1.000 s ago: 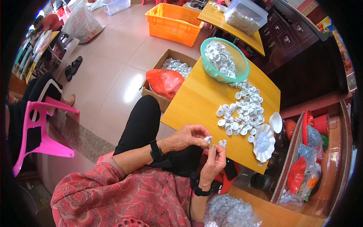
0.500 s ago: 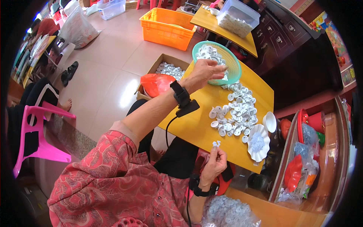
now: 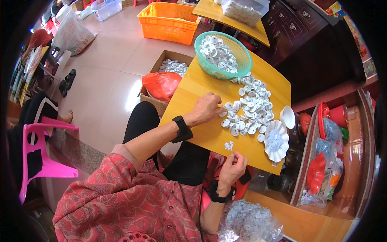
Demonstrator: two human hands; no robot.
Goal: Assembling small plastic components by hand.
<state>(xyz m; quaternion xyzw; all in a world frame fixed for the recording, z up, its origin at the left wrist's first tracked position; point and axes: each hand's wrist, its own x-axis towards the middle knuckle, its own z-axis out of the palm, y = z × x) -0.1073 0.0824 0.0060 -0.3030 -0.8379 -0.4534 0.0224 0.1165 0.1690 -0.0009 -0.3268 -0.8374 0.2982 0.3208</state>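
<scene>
My left hand (image 3: 206, 109) is over the yellow table (image 3: 197, 129), its fingers bent and closed on a white disc-shaped piece (image 3: 222, 114) at the left edge of a loose pile of such pieces (image 3: 254, 109). Closer to me, my right hand (image 3: 233, 168) rests at the table's near edge with thumb and fingers pinched together; whatever they hold is too small to make out. Just beyond those fingertips lie several tiny white bits (image 3: 229, 145). A green basket (image 3: 223, 74) full of white pieces stands at the table's far end.
A fluted white dish (image 3: 283, 151) with small pale bits and a white bowl (image 3: 287, 117) sit at the table's right side. Left of the table is a cardboard box (image 3: 159, 105) with a red bag (image 3: 162, 85). A clear bag of translucent pieces (image 3: 248, 220) lies near my right forearm.
My left hand has come back from the green basket to the pile's near-left edge. The tiny bits at my right fingertips now lie on the table, and that hand has drawn slightly back.
</scene>
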